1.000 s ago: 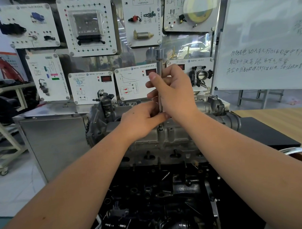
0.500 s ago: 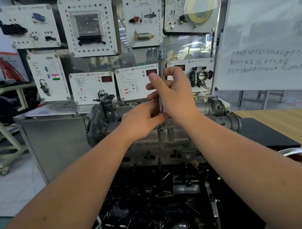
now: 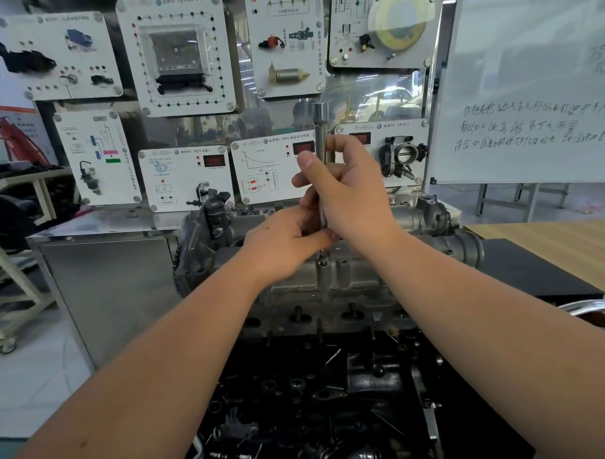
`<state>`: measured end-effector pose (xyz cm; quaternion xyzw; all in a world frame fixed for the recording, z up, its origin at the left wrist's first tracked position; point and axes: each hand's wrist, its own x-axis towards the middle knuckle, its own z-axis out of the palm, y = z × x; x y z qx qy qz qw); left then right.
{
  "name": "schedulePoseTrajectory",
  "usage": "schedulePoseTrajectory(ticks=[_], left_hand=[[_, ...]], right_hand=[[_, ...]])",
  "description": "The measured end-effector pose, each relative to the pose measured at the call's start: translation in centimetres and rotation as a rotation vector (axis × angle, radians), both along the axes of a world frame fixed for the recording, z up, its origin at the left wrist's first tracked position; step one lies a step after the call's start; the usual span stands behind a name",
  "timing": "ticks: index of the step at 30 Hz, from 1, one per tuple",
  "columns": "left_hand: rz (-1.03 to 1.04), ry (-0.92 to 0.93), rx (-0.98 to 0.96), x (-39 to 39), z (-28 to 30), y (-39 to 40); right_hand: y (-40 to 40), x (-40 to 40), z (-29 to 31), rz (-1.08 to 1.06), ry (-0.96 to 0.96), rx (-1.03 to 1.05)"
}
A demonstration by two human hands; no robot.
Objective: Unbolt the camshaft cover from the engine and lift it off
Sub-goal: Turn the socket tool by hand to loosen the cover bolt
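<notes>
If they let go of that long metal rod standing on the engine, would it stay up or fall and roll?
The socket extension is thin, tall and upright with only its tip on a bolt, so it would probably tip. Being round and smooth, it would likely roll off the camshaft cover. It looks like stiff steel, unlikely to bend.

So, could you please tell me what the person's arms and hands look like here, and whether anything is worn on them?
Both forearms are bare up to the frame edge: no sleeves show. The left hand and right hand wear no gloves, and no rings, watch or bands are visible.
</notes>
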<state>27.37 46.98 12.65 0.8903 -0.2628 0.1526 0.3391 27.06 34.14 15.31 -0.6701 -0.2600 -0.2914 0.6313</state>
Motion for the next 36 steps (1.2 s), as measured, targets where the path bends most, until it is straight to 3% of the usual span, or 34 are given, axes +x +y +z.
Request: schedulePoseTrajectory(ticks=[9, 16, 19, 25, 32, 36], left_hand=[[-0.079, 0.064, -0.066, 0.8, -0.1, 0.7], [0.005, -0.042, -0.013, 0.7, -0.3, -0.2], [0.048, -0.023, 0.037, 0.6, -0.3, -0.1], [-0.069, -0.006, 0.024, 0.9, -0.4, 0.6], [0.103, -0.11, 0.067, 1.2, -1.0, -0.1], [0.033, 0.005, 0.008, 0.7, -0.4, 0.2]], right_hand=[[-0.1, -0.4, 0.4, 0.018, -0.004, -0.04], [-0.3, -0.2, 0.3, -0.028, 0.011, 0.039], [-0.8, -0.2, 0.6, -0.074, 0.002, -0.014], [-0.2, -0.4, 1.0, 0.032, 0.035, -0.107], [-0.8, -0.1, 0.6, 0.012, 0.037, 0.001], [-0.9, -0.2, 0.6, 0.018, 0.046, -0.044]])
